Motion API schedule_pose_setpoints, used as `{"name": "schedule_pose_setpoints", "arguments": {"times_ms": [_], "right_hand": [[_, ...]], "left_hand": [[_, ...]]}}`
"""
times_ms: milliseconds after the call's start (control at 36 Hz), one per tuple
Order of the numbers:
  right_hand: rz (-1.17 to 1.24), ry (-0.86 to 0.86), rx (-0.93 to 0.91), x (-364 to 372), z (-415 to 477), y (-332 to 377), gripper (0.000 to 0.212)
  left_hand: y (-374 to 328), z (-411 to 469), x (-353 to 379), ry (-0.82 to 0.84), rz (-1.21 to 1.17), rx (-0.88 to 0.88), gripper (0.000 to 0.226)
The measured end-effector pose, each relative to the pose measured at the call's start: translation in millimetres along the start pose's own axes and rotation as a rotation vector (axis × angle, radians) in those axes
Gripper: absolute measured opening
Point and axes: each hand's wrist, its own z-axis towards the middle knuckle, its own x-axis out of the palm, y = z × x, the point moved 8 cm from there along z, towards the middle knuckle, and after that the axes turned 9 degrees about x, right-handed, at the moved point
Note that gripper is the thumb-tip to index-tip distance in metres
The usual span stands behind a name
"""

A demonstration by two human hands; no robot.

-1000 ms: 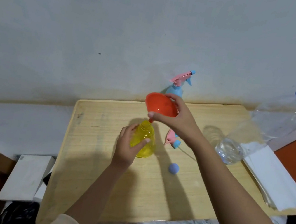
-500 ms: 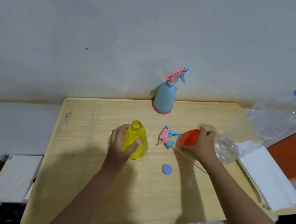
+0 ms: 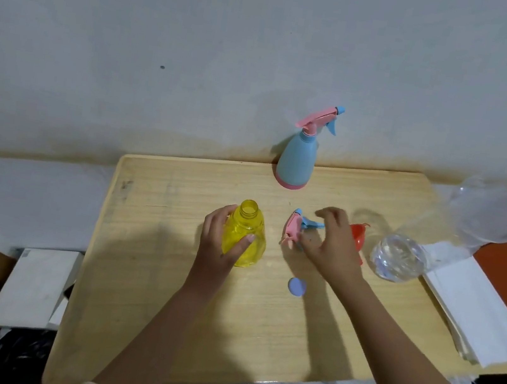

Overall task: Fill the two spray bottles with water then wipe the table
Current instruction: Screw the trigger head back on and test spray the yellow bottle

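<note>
Counting what the wooden worktop (image 3: 158,326) carries: two spray bottles, one loose trigger head, one funnel, one small cap, one large clear bottle and one stack of white sheets. The blue spray bottle (image 3: 296,158) stands upright at the far edge against the wall, its pink-and-blue trigger fitted. The yellow spray bottle (image 3: 247,234) stands upright near the middle, neck uncapped, with the left hand (image 3: 218,246) wrapped around its left side, thumb pressed on the front. The loose trigger head (image 3: 297,228) lies on its side just right of it. The right hand (image 3: 335,243) hovers over that trigger head with fingers spread and curled, holding nothing. The red funnel (image 3: 358,241) lies on the worktop behind that hand, beside the large clear bottle (image 3: 457,237), which leans over the right edge. The lilac cap (image 3: 297,287) lies nearer the front edge; the white sheets (image 3: 472,312) sit at the right edge.

Half a second earlier the right hand gripped the funnel; now it has let go and shifted left toward the trigger head. The left hand's hold is unchanged.
</note>
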Motion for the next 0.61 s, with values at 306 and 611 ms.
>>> {"name": "schedule_pose_setpoints", "arguments": {"times_ms": [306, 611], "right_hand": [[-0.265, 0.224, 0.192, 57, 2, -11, 0.027], [0.673, -0.003, 0.164, -41, 9, 44, 0.015]], "left_hand": [[0, 0, 1, 0.014, -0.022, -0.019, 0.048], [0, -2, 2, 0.022, -0.070, -0.003, 0.054]]}}
